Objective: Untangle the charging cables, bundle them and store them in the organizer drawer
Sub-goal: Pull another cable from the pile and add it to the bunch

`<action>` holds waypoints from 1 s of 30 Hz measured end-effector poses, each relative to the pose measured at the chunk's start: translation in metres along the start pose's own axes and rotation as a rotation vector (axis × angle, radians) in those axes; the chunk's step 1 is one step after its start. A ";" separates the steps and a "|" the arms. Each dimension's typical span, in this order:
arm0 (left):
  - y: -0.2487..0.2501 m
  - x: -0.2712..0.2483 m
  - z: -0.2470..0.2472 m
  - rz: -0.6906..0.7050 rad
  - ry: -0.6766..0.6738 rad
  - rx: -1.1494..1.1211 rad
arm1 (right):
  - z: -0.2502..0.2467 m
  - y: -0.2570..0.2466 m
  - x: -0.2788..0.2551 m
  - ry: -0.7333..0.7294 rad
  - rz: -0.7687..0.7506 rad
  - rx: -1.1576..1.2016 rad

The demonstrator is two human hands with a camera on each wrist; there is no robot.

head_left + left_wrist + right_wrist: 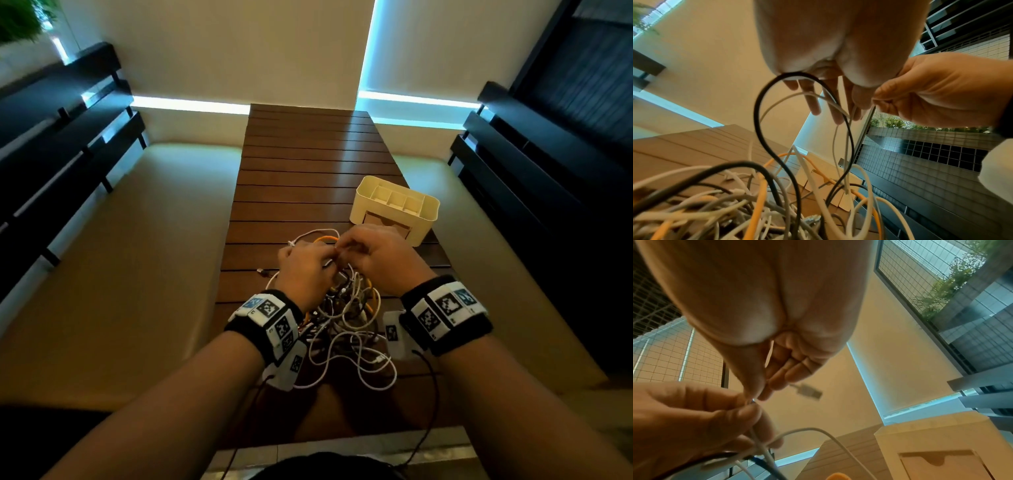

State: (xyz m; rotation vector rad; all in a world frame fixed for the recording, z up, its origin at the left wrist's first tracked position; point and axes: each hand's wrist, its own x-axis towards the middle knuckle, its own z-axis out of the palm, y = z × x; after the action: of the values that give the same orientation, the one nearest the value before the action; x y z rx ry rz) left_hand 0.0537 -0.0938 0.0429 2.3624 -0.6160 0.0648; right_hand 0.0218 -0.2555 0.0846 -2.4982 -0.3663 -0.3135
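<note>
Picking at the cable tangle [346, 318] heaped on the tabletop [308, 164], left hand [301, 270] and right hand [380, 255] each pinching strands. Nothing separated or bundled yet; organizer [397, 209] drawer [387, 226] shut, just beyond.

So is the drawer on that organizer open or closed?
Closed: the drawer front sits flush in the cream organizer, and no cables are inside the top compartments.

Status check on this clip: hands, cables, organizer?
Left hand and right hand both pinching thin white cable. Tangled white, black and orange cable pile unsorted on slatted wooden table. Cream plastic organizer drawer shut, unobstructed.
</note>
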 end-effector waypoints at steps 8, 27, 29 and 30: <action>0.006 0.002 0.002 -0.068 0.135 -0.085 | 0.014 0.007 -0.014 0.354 0.529 0.464; 0.051 0.017 -0.025 -0.133 0.116 -0.622 | 0.010 0.002 -0.015 0.081 0.212 0.426; 0.050 0.017 -0.025 -0.120 0.134 -0.680 | 0.010 -0.001 -0.015 0.095 0.187 0.436; 0.051 0.017 -0.025 -0.124 0.144 -0.763 | 0.012 -0.001 -0.015 0.080 0.193 0.451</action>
State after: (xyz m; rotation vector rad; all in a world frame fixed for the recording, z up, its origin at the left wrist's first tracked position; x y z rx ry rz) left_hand 0.0488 -0.1179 0.0966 1.6319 -0.3359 -0.0493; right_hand 0.0092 -0.2503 0.0716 -2.0510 -0.1400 -0.2220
